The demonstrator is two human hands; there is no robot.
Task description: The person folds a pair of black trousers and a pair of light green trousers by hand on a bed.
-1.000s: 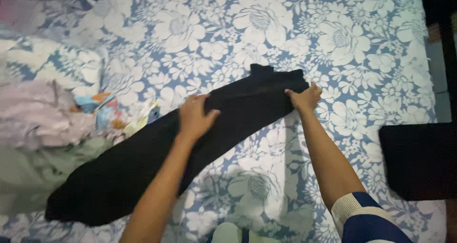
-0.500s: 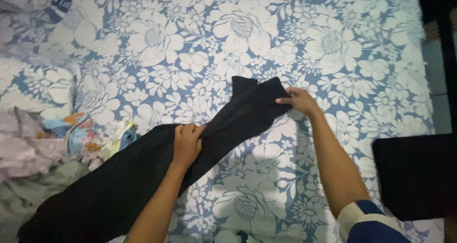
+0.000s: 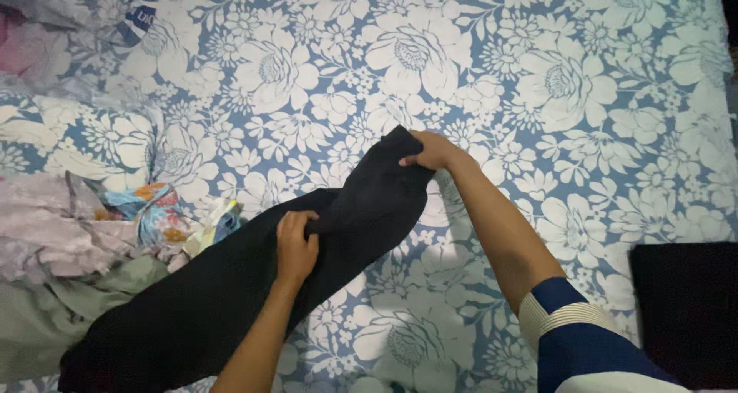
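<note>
Clothes pile (image 3: 69, 231) beside black garment (image 3: 231, 285) — hands gripping.

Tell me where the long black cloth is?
In the head view the black cloth lies slantwise on the flowered sheet, left of the middle, beside the clothes pile. The left hand grips its middle and the right hand its far end.

Honestly no packages, labels, signs or screens to spot here, just cloth lying on a bed.
</note>
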